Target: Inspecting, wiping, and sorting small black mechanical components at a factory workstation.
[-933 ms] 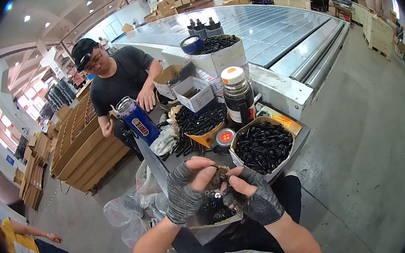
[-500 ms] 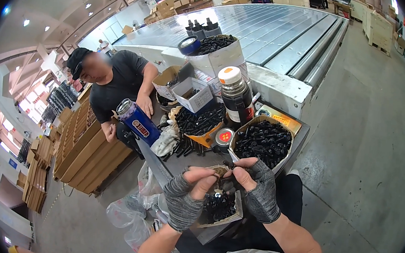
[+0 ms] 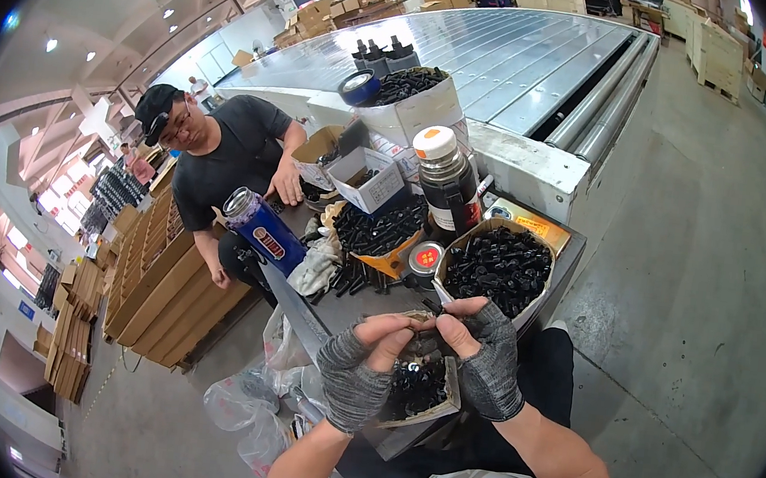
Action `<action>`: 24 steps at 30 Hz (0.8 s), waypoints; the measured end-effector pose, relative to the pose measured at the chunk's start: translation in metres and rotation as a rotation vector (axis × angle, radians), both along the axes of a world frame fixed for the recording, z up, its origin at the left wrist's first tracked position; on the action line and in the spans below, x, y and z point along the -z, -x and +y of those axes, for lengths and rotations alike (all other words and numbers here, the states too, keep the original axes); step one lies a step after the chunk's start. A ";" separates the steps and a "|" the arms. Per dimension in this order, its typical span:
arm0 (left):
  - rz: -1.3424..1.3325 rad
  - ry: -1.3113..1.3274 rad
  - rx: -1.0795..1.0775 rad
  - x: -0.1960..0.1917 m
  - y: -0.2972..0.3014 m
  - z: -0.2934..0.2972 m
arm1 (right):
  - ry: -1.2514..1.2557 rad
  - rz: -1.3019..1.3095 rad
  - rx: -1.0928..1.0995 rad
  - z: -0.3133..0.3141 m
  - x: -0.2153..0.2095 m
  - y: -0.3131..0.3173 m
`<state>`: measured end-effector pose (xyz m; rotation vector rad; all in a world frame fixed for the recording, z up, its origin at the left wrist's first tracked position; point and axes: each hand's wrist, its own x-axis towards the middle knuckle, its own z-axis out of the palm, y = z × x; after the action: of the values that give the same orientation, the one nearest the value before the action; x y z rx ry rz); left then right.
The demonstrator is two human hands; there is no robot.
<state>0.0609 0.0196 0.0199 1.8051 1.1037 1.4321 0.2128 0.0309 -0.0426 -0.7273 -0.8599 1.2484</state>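
Note:
Both my hands wear grey fingerless gloves and meet over an open box of small black parts (image 3: pixel 415 394). My right hand (image 3: pixel 488 360) pinches a small black part (image 3: pixel 433 307) between thumb and forefinger. Close beside it, the thumb and fingers of my left hand (image 3: pixel 358 367) are pressed together; what they hold, if anything, is hidden. Just beyond my right hand stands a box heaped with black plastic pieces (image 3: pixel 498 268). A round tin with a red label (image 3: pixel 425 258) sits to its left, near a pile of longer black parts (image 3: pixel 382 228).
A dark-capped co-worker (image 3: pixel 224 152) sits across the table at left. Between us stand a blue can (image 3: pixel 264 231), a crumpled white glove (image 3: pixel 312 271) and a thermos bottle (image 3: pixel 447 185). Beyond lies a large slatted metal conveyor (image 3: pixel 495 64). Plastic bags (image 3: pixel 243 411) hang at the table's left.
My left hand has shifted slightly right and its fingertips have come closer to my right hand's. The co-worker has raised their head. On the conveyor, a dark gap has opened beside the rollers.

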 end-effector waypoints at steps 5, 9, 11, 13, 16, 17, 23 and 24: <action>-0.039 -0.004 0.052 -0.004 -0.002 -0.001 | 0.024 0.072 0.001 -0.001 -0.002 0.003; -0.088 0.115 0.044 -0.004 0.001 0.001 | 0.037 0.104 -0.057 -0.001 0.001 0.004; -0.086 0.135 0.058 -0.003 0.004 0.004 | 0.030 0.042 -0.053 -0.002 0.000 0.004; -0.179 0.225 0.076 0.000 0.006 0.005 | 0.017 0.112 -0.059 -0.006 -0.007 0.005; -0.217 0.273 0.082 -0.002 0.005 0.006 | 0.037 0.138 -0.038 -0.006 -0.008 0.006; -0.218 0.273 0.080 -0.003 0.005 0.005 | 0.037 0.137 -0.040 -0.006 -0.008 0.007; -0.101 0.404 0.167 -0.014 0.010 0.003 | 0.036 0.213 -0.045 -0.003 -0.001 0.006; -0.108 0.411 0.164 -0.014 0.009 0.004 | -0.014 0.132 -0.003 -0.002 -0.001 0.004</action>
<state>0.0519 0.0238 0.0340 1.4722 1.0756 1.0979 0.2087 0.0286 -0.0415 -0.6249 -0.7607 1.2770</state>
